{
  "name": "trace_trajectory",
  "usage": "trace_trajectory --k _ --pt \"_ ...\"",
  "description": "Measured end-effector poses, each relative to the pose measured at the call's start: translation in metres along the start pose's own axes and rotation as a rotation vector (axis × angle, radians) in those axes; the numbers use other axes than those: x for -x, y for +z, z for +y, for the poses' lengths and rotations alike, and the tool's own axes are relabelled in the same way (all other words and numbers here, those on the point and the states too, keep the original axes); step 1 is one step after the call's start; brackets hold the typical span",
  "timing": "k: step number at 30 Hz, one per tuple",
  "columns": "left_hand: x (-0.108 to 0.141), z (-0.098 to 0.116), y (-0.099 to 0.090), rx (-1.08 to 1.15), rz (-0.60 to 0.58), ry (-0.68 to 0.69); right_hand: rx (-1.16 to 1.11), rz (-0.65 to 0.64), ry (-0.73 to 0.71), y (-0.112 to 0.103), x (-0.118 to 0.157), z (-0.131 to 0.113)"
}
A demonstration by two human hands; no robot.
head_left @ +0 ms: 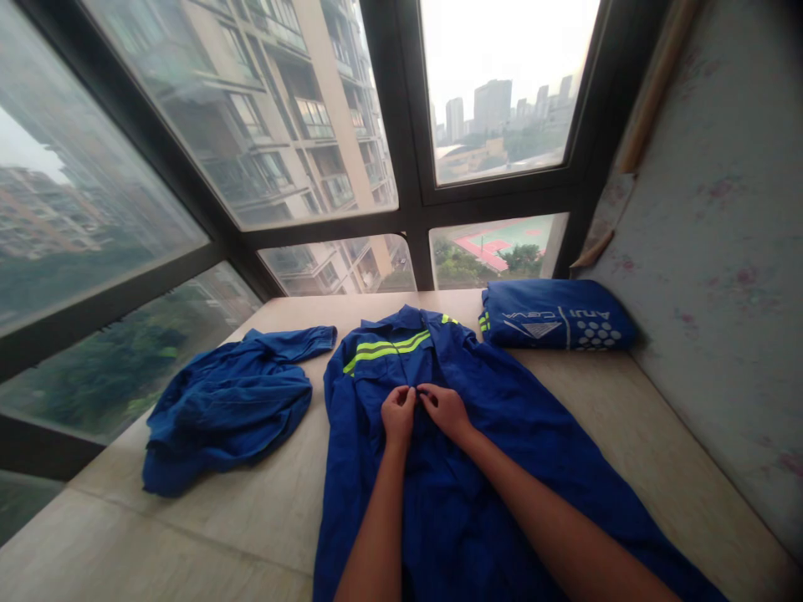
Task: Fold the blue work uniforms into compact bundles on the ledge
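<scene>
A blue work jacket (502,401) with yellow-green reflective stripes lies spread on the pale ledge, its collar toward the window. Over the middle of its front, below the chest stripes, my left hand (399,411) is closed in a pinch on the front edge of the jacket. My right hand (444,410) pinches the same edge just to the right, thumb and forefinger together. The fingertips of both hands almost meet. Any button or fastener between them is too small to make out.
A crumpled blue garment (232,405) lies to the left on the ledge (263,518). At the back right sits a folded blue garment (558,316) with white lettering. Dark-framed windows (411,201) border the back and left; a patterned wall (721,251) rises on the right.
</scene>
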State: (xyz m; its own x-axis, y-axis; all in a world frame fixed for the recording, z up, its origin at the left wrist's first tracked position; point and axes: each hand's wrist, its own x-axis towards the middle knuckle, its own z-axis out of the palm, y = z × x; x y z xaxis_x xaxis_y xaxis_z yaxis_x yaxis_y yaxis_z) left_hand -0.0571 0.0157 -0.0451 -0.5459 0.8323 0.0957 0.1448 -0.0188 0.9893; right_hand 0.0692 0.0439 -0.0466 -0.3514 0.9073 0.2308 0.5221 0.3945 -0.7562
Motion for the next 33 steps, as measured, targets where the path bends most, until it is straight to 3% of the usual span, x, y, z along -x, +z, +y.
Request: trace_trajectory --k 17,25,33 --pt "0.0 -0.001 -0.002 0.002 0.006 -0.007 0.126 0.011 0.034 -0.004 0.005 -0.008" --pt "0.001 0.001 -0.002 -0.007 0.018 0.015 0.098 0.038 -0.044 -0.013 -0.01 -0.013" --pt "0.002 0.005 -0.001 -0.021 0.002 0.005 0.16 -0.022 -0.112 -0.012 -0.017 -0.013"
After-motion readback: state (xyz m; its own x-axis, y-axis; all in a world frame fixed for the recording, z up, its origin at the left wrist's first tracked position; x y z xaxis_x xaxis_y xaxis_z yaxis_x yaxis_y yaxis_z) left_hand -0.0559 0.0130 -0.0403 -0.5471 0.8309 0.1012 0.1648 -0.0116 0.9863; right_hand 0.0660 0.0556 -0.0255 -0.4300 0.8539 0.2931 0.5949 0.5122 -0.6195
